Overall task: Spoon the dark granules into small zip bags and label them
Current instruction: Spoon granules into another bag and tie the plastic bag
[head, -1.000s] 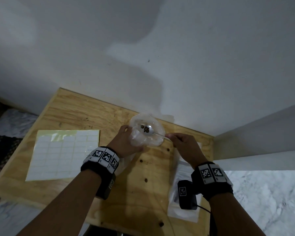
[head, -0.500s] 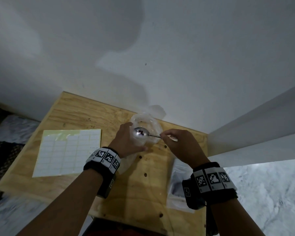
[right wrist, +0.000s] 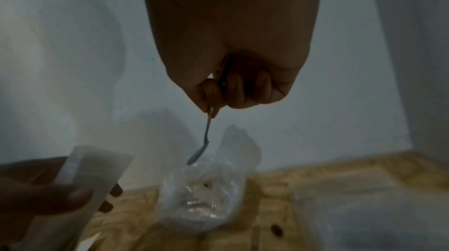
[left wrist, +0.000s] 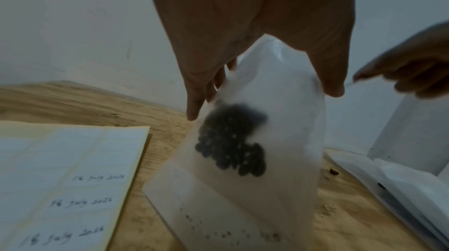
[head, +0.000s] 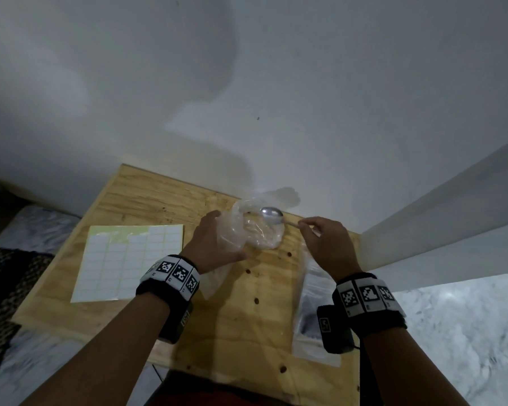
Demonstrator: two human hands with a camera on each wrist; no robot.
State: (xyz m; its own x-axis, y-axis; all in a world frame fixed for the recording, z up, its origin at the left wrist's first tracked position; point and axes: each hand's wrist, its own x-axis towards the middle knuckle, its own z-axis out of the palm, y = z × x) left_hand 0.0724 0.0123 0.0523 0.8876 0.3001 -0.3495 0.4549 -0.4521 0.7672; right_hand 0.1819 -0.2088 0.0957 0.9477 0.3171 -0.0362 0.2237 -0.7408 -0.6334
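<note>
My left hand [head: 217, 238] holds a small frosted zip bag [left wrist: 255, 159] upright on the wooden table [head: 232, 332], thumb on one side and fingers on the other. A clump of dark granules [left wrist: 230, 140] shows through the bag's wall. My right hand [head: 304, 225] pinches the handle of a metal spoon [head: 272, 213]. The spoon's bowl looks empty and hovers over the far rim of a crumpled clear supply bag [head: 261, 232], to the right of the zip bag. In the right wrist view the spoon [right wrist: 206, 136] hangs above the supply bag [right wrist: 206, 197].
A sheet of white labels [head: 129, 259], some with handwritten dates, lies at the left of the table. A stack of flat zip bags [head: 311, 312] lies at the right under my right wrist. Loose granules [head: 248, 271] dot the wood. The wall stands right behind the table.
The spoon carried granules a second ago and sat at the zip bag's mouth half a second ago. Now it is empty and has moved right, over the supply bag.
</note>
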